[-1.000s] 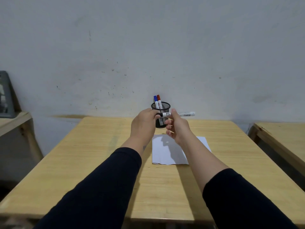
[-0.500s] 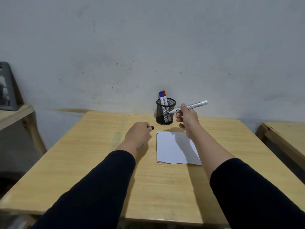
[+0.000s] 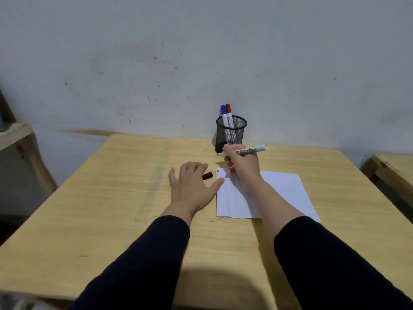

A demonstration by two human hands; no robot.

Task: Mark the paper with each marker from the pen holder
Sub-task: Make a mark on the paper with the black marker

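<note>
Uncapped marker held above the paper's far-left corner.

The right hand (image 3: 242, 163) grips the white marker (image 3: 248, 150); the left hand (image 3: 190, 186) lies flat and spread, empty, beside the black cap (image 3: 207, 176). The pen holder (image 3: 231, 133), holding blue and red markers, stands at the table's (image 3: 111, 198) far edge.

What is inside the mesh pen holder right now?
Two capped markers stand in the pen holder: a blue-capped marker and a red-capped marker, leaning left. Their barrels show through the mesh; the right hand covers the holder's bottom right.
</note>
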